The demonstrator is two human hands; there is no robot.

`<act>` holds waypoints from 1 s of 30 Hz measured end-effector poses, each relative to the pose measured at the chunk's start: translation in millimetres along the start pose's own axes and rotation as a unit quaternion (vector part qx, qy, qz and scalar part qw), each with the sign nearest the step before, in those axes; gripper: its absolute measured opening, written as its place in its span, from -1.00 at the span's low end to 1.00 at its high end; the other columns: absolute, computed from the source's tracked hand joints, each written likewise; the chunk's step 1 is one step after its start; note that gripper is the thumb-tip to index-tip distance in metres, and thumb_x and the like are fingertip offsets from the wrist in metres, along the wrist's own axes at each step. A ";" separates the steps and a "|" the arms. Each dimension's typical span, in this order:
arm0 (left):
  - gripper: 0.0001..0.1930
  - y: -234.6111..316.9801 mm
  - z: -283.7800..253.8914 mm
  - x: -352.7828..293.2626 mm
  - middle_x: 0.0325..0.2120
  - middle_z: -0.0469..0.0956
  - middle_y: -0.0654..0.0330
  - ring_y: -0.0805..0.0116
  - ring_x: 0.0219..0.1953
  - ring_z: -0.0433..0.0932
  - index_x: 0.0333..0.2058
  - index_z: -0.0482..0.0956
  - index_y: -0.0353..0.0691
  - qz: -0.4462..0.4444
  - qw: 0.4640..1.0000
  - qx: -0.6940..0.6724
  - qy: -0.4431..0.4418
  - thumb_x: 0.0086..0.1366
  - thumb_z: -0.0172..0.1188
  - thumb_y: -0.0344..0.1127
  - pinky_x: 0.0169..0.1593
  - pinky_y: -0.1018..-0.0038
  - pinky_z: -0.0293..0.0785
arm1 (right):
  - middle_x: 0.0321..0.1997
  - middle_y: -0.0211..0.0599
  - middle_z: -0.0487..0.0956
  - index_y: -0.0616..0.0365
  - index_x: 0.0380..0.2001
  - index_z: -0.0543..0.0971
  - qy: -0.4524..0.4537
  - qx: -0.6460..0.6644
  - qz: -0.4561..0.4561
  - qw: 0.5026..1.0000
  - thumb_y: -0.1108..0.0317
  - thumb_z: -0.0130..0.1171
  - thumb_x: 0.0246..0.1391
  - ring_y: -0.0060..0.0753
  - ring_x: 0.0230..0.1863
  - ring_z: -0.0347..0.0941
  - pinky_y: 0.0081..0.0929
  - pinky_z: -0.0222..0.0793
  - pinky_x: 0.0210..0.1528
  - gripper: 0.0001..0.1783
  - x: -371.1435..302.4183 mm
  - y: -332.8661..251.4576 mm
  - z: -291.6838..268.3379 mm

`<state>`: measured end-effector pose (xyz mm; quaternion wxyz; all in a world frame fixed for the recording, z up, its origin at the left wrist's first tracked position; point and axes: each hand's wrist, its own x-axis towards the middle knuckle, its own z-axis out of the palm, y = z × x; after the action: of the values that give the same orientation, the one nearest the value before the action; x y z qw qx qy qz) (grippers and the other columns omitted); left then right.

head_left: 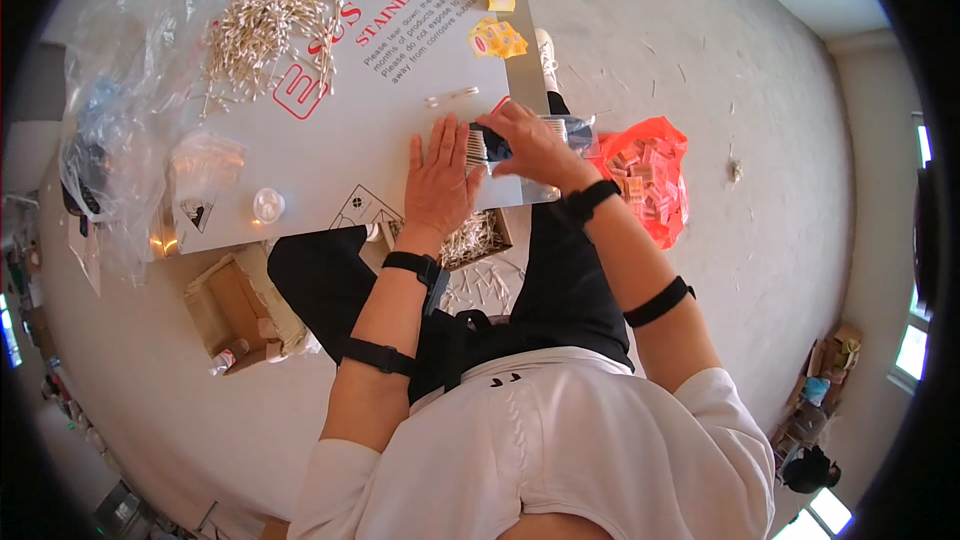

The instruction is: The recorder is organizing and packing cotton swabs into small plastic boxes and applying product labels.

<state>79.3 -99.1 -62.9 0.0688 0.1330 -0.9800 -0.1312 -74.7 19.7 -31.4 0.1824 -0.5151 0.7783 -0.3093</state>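
My left hand (438, 178) lies palm down on the grey metal-topped table (350, 155) near its front edge, fingers stretched out. Its thumb side borders a neat row of cotton swabs (477, 148). Just to the right, my right hand (537, 145) is curled over a dark object (495, 144) beside that row; the fingers hide most of it, so its kind is unclear. More swabs in clear plastic (572, 126) show past the right hand. A few loose cotton swabs (452, 97) lie beyond my fingertips.
A big heap of cotton swabs (275, 25) covers the table's far left, beside clear plastic bags (115, 120). Small yellow packets (497, 38) sit far right. A round clear container (268, 204) stands front left. Below are a box of swabs (490, 240), a carton (235, 305) and a red bag (665, 145).
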 end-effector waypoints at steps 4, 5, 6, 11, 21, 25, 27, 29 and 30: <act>-0.34 0.9 2.7 1.8 0.36 0.02 0.07 0.21 0.42 -0.07 0.31 0.11 -0.23 0.002 1.000 -0.010 0.012 0.34 -0.04 -0.02 0.41 0.06 -0.27 | -0.08 -0.25 0.43 0.04 0.06 0.47 0.031 -0.078 -0.016 0.996 0.31 0.46 -0.35 -0.10 0.04 0.36 -0.25 0.33 0.07 -0.25 -15.4 -7.3 8.6; -0.34 1.3 2.7 2.1 0.36 0.02 0.07 0.22 0.42 -0.08 0.31 0.11 -0.23 0.004 1.000 -0.005 0.013 0.34 -0.04 -0.03 0.41 0.06 -0.27 | -0.12 -0.26 0.43 0.01 0.03 0.49 0.049 -0.083 -0.014 0.995 0.25 0.47 -0.34 -0.13 0.01 0.37 -0.25 0.33 0.04 -0.27 -15.7 -7.7 10.8; -0.34 1.4 3.0 2.9 0.36 0.02 0.07 0.22 0.42 -0.08 0.31 0.11 -0.23 0.005 1.000 -0.005 0.013 0.34 -0.04 -0.03 0.41 0.06 -0.27 | -0.12 -0.26 0.43 0.01 0.03 0.49 0.050 -0.083 -0.013 0.995 0.25 0.47 -0.34 -0.13 0.01 0.37 -0.25 0.33 0.04 -0.27 -15.2 -6.0 12.7; -0.35 5.0 5.0 5.0 0.37 -0.01 0.06 0.20 0.42 -0.08 0.31 0.11 -0.25 -0.001 1.000 0.001 0.008 0.36 -0.06 0.00 0.41 0.05 -0.27 | -0.20 -0.28 0.44 0.05 0.01 0.52 0.081 -0.096 -0.014 0.992 0.33 0.41 -0.27 -0.13 -0.05 0.37 -0.24 0.31 0.03 -0.36 -13.2 0.0 14.5; -0.23 13.6 0.6 7.7 0.37 -0.08 -0.07 0.04 0.42 -0.12 0.33 0.01 -0.30 -0.021 1.000 -0.022 0.004 0.31 0.02 0.06 0.40 0.07 -0.21 | 0.46 -0.12 0.02 0.12 0.35 0.07 0.107 -0.193 0.094 0.971 -0.01 0.21 0.02 -0.10 0.48 -0.15 -0.04 -0.30 0.45 -0.07 -74.3 18.2 4.1; -0.20 21.6 3.6 12.8 0.37 -0.09 -0.11 0.01 0.42 -0.13 0.33 -0.01 -0.32 -0.011 1.000 -0.023 -0.001 0.30 0.05 0.05 0.41 0.09 -0.20 | 0.48 -0.10 -0.04 0.17 0.37 0.01 0.085 -0.193 0.079 0.974 -0.13 0.12 0.07 -0.10 0.50 -0.21 -0.05 -0.36 0.46 -0.04 -76.6 28.5 11.0; -0.20 26.4 4.6 15.9 0.37 -0.09 -0.12 0.01 0.42 -0.13 0.33 -0.02 -0.33 -0.007 1.000 -0.020 -0.002 0.30 0.05 0.05 0.41 0.10 -0.20 | 0.48 -0.09 -0.04 0.17 0.37 0.01 0.090 -0.196 0.073 0.974 -0.16 0.08 0.08 -0.10 0.50 -0.21 -0.06 -0.36 0.46 -0.04 -77.1 31.9 11.0; -0.20 31.4 5.1 18.7 0.36 -0.08 -0.13 0.01 0.42 -0.13 0.33 -0.01 -0.33 -0.009 1.000 -0.016 -0.009 0.30 0.05 0.06 0.41 0.10 -0.20 | 0.48 -0.09 -0.05 0.18 0.37 0.01 0.077 -0.174 0.067 0.979 -0.19 0.02 0.11 -0.10 0.50 -0.21 -0.08 -0.36 0.46 -0.06 -77.5 32.4 10.5; -0.20 34.1 7.0 20.5 0.36 -0.08 -0.13 0.01 0.42 -0.13 0.33 -0.01 -0.33 -0.008 1.000 -0.015 -0.010 0.30 0.05 0.06 0.41 0.10 -0.20 | 0.48 -0.09 -0.04 0.19 0.36 0.03 0.085 -0.178 0.053 0.979 -0.21 -0.03 0.14 -0.10 0.50 -0.20 -0.08 -0.36 0.46 -0.07 -77.9 32.9 10.8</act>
<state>50.2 -71.4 -58.1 0.0605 0.1383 -0.9774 -0.1481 -59.6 96.9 -64.2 0.0372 -0.4691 0.8598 -0.1985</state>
